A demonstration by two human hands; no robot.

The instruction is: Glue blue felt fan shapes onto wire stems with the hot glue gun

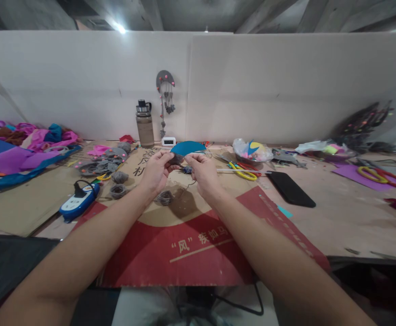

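Both my arms reach out over a red and tan cardboard sheet (184, 244). My left hand (157, 170) pinches a small grey felt piece (176, 159) held above the table. My right hand (201, 171) is closed in a pinch right beside it, on a thin dark thread with a small blue bit (187, 170) hanging below. A blue felt semicircle (187, 147) lies just behind the hands. A small coil of grey cord (165, 197) rests on the cardboard under them.
Grey felt shapes and cord coils (111, 165) and a blue-white power strip (78, 201) lie at left, coloured felt (24, 149) beyond. A water bottle (144, 124) and small clock (168, 141) stand at the wall. Yellow scissors (241, 172), black phone (290, 189), more scissors (381, 175) lie at right.
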